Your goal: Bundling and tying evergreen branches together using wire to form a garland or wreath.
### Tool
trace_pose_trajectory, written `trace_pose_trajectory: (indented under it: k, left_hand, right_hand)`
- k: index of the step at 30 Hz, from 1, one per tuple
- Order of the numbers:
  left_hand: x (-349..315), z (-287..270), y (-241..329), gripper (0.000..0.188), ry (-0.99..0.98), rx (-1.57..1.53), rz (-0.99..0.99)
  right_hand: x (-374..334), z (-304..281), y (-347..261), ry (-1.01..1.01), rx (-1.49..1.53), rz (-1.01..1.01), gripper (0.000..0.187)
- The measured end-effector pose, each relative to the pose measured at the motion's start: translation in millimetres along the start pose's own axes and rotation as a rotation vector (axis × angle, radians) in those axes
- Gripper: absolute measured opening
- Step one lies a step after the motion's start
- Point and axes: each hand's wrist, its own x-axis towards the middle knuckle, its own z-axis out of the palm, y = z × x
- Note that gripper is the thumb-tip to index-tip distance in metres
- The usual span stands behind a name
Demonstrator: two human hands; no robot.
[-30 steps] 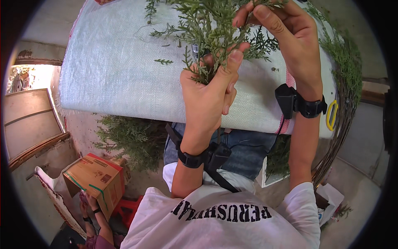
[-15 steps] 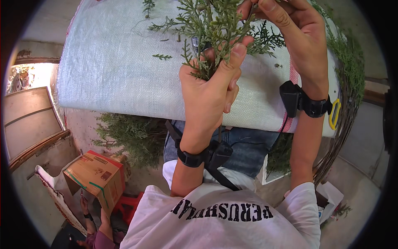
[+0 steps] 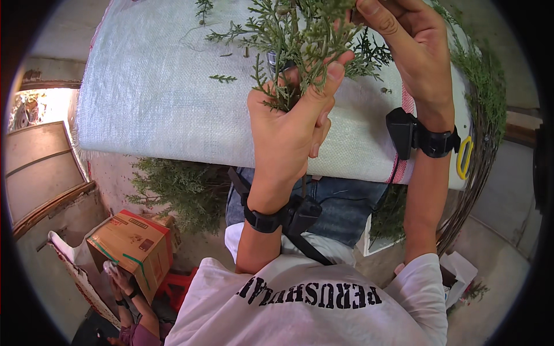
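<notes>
My left hand is closed around the base of a bunch of green conifer sprigs, held above a white woven sheet. Flat scale-like leaves and a small round cone show on the bunch. My right hand is at the bunch's upper right, thumb and fingers pinched together at its edge. What lies between those fingertips is partly hidden by leaves and too small to name. Behind the bunch, a small dark object with a pale label is mostly covered.
Loose sprig bits lie on the sheet. Long-stemmed greenery and a yellow scissor handle are along the right edge. More greenery sits below the sheet. At lower left are a cardboard box, red stool and another person's hands.
My right hand has shifted slightly, its fingertips now more covered by leaves. My left hand keeps its grip. The other person's hands have come up together beside the box.
</notes>
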Motion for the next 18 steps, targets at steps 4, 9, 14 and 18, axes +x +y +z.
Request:
trace_pose_trajectory:
  k: [4, 9, 14, 18]
  left_hand:
    - [-0.7, -2.2, 1.9, 0.029, 0.006, 0.020, -0.002]
    - [-0.5, 0.6, 1.4, 0.030, 0.004, 0.029, -0.016]
    - [-1.4, -1.1, 2.6, 0.030, -0.020, 0.009, -0.015]
    - [-0.6, 0.1, 1.0, 0.029, 0.006, 0.029, -0.014]
  right_hand:
    - [16.7, 55.6, -53.4, 0.466, -0.660, 0.671, 0.019]
    - [8.8, 46.0, -59.7, 0.405, -0.684, 0.674, 0.020]
    - [11.4, 49.6, -58.3, 0.393, -0.700, 0.668, 0.021]
    - [13.3, 52.6, -58.0, 0.407, -0.698, 0.665, 0.022]
